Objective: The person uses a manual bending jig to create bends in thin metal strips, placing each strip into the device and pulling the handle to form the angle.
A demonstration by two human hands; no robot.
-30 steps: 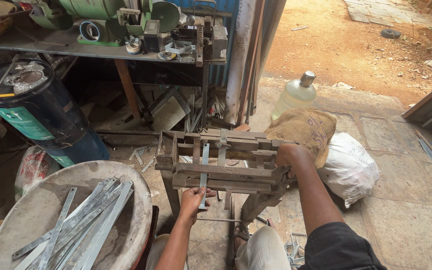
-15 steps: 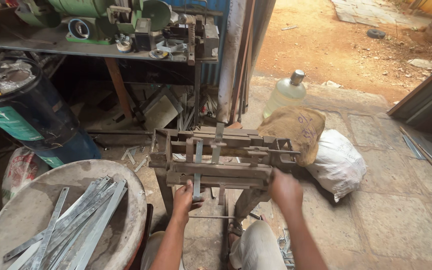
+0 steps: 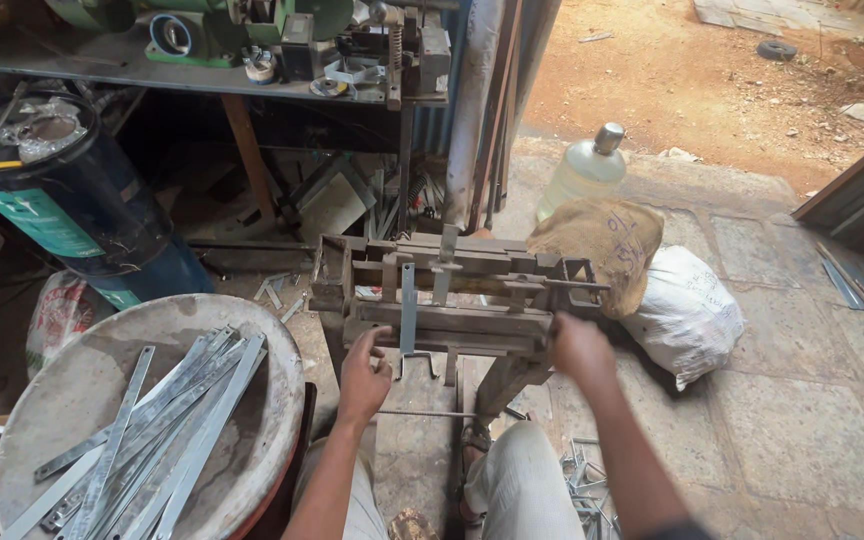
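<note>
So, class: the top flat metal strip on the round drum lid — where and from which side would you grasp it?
Probably take the flat metal strip at its upper end, where it fans clear of the pile near the drum lid rim. Come from above, fingers pinching across its narrow width; it lies flat, its lower end buried among others.

Rusty metal press (image 3: 452, 295) upright, grey strip (image 3: 408, 310) hanging vertically in it.

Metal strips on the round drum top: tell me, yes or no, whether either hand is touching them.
No: both the left hand and right hand are at the metal press, apart from the metal strips.
</note>
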